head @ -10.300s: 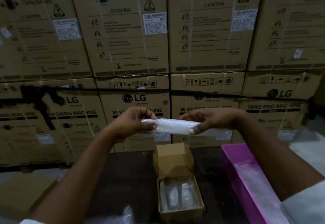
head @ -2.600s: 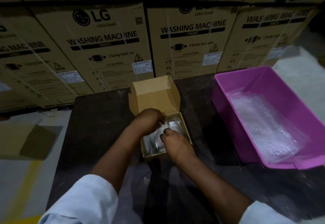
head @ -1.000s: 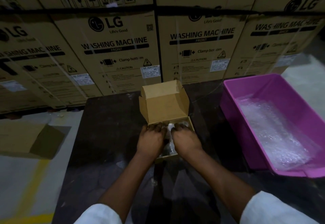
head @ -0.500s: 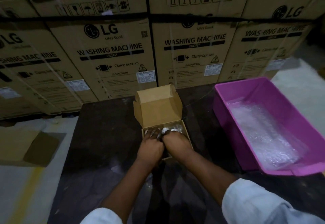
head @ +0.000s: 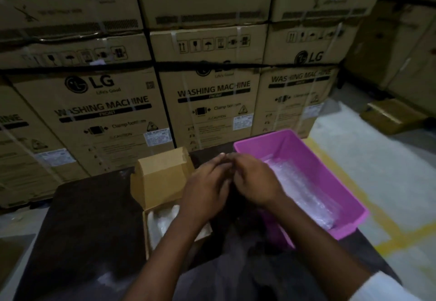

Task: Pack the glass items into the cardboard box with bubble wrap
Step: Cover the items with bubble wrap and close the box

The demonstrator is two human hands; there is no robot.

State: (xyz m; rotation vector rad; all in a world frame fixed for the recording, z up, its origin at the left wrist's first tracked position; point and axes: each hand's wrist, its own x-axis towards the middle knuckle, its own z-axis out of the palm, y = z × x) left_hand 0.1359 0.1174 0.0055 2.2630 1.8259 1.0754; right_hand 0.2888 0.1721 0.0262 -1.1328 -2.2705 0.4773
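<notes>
Hovering hands: left (head: 205, 191), right (head: 253, 182) loosely spread, fingertips meeting | cardboard box (head: 162, 182): lid up, bubble-wrapped contents

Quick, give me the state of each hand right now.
Left hand: open, fingers extended, holding nothing visible.
Right hand: fingers loosely bent towards the left fingertips; nothing visible in its grip, so open.

Left hand (head: 205, 189) and forearm hide the right part of the cardboard box (head: 162, 182); wrapped contents blurred; fingertip contact indistinct.
</notes>
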